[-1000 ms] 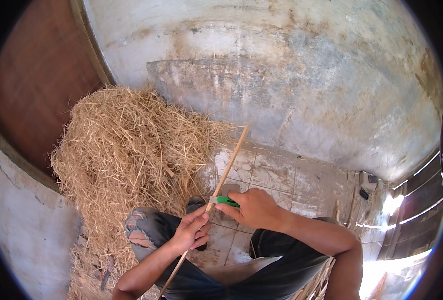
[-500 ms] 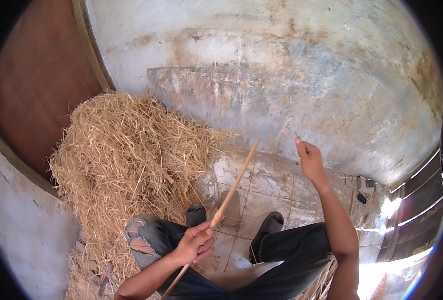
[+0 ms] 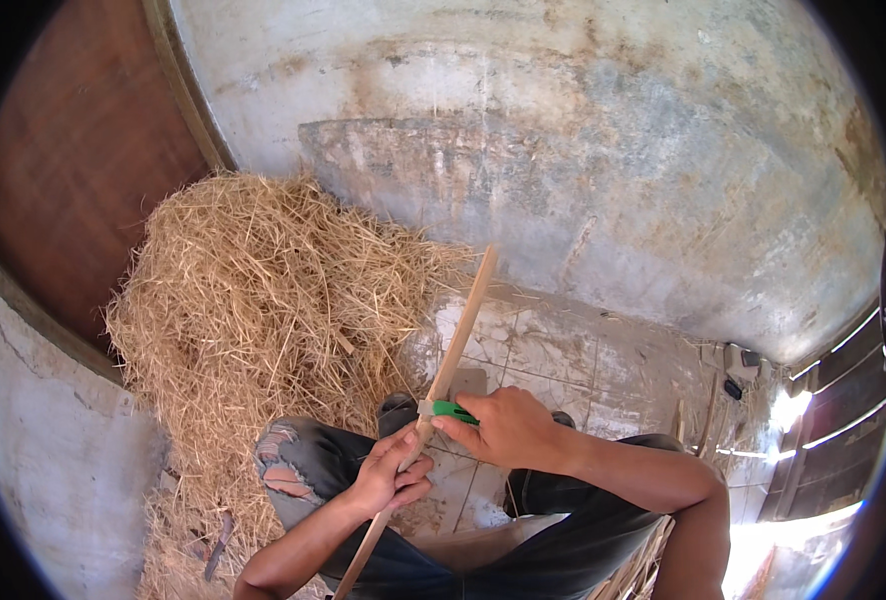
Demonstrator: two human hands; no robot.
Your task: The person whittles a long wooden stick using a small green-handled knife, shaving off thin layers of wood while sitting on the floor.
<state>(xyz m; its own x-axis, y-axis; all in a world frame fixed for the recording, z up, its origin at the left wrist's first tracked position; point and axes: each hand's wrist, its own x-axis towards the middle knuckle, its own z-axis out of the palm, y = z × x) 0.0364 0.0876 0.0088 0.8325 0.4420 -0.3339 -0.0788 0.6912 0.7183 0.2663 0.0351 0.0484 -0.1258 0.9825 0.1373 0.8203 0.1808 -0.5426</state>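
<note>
While the left hand (image 3: 391, 478) stays wrapped tight round the wooden stick (image 3: 441, 385), the right hand (image 3: 503, 428) pinches a green-handled tool (image 3: 453, 409) against it. Straw pile (image 3: 253, 330) crowds the left, bare tiled floor (image 3: 573, 350) lies open on the far right

R hand (image 3: 508, 430) back down from wall onto stick (image 3: 460, 330) w/ green tool (image 3: 453, 410).
</note>
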